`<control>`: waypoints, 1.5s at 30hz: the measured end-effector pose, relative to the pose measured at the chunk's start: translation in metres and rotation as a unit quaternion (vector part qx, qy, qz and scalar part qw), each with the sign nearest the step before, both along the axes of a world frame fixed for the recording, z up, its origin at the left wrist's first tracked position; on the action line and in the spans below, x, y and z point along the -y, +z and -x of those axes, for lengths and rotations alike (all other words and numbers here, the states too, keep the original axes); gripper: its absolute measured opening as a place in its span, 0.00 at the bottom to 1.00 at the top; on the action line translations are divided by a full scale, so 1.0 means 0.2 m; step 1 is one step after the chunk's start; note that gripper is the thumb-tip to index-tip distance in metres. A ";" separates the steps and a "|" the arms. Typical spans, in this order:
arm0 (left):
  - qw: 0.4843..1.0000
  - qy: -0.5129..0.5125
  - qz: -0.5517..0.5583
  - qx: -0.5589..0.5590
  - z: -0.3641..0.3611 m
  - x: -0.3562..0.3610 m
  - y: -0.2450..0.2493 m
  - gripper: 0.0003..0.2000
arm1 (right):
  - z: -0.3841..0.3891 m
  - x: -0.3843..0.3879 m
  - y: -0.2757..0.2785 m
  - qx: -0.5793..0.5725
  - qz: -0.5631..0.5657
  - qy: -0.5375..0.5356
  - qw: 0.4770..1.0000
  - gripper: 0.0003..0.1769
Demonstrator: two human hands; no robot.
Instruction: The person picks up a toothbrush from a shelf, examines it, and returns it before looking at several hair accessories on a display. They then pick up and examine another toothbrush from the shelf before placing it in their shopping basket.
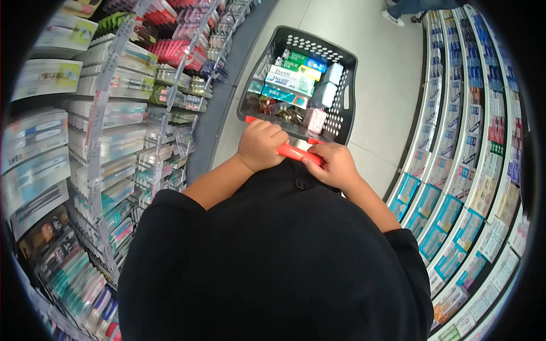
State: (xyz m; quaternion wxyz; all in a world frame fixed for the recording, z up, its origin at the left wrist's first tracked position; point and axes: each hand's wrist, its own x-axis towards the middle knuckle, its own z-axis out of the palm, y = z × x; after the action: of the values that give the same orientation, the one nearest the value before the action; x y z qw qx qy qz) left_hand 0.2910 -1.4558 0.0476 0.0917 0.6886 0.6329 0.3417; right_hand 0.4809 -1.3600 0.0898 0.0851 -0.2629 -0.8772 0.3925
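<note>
My left hand [262, 144] is wrapped round the red handle [296, 153] of a dark shopping basket [350, 94]. Further right on the same handle, my right hand [333, 165] is also closed. The basket is in front of my body, over the floor. Inside it lie green Darlie toothpaste boxes [301, 69], white boxes marked Doctor [290, 80], a teal box [284, 96] and light wrapped packs [324, 94]. A pink pack [315, 120] sits at the near right corner, beside several shiny dark packets [286, 111].
A rack [102, 113] of hanging toothbrush-like packs and accessories lines the left side. Curved shelves [455, 187] full of boxes run along the right. Pale floor tiles [384, 108] lie between them. At the top right, another person's leg and white shoe [392, 19] show.
</note>
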 end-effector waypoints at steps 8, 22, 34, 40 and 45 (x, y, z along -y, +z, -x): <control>0.996 0.050 -0.053 -0.059 0.00 -0.12 -0.01 0.08 | 0.02 -0.17 -0.05 0.017 0.054 0.048 0.997 0.17; 0.996 0.046 -0.035 -0.061 0.08 -0.49 -0.05 0.11 | 0.11 -0.59 -0.15 0.035 0.102 0.034 0.994 0.21; 0.998 0.017 -0.056 -0.026 0.28 -0.92 -0.07 0.07 | 0.29 -1.05 -0.15 0.080 0.162 0.059 0.982 0.12; 0.999 -0.010 -0.031 -0.001 0.41 -1.23 -0.10 0.08 | 0.41 -1.29 -0.13 0.011 0.049 -0.120 0.991 0.09; 0.999 -0.015 -0.042 0.030 0.51 -1.50 -0.13 0.08 | 0.50 -1.51 -0.16 -0.019 -0.029 -0.206 0.978 0.05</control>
State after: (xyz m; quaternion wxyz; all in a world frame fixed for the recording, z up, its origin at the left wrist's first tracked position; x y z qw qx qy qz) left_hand 0.1890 -1.1554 0.0220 0.0872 0.6903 0.6050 0.3872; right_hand 0.3810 -1.0580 0.0586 0.1879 -0.4280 -0.8135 0.3460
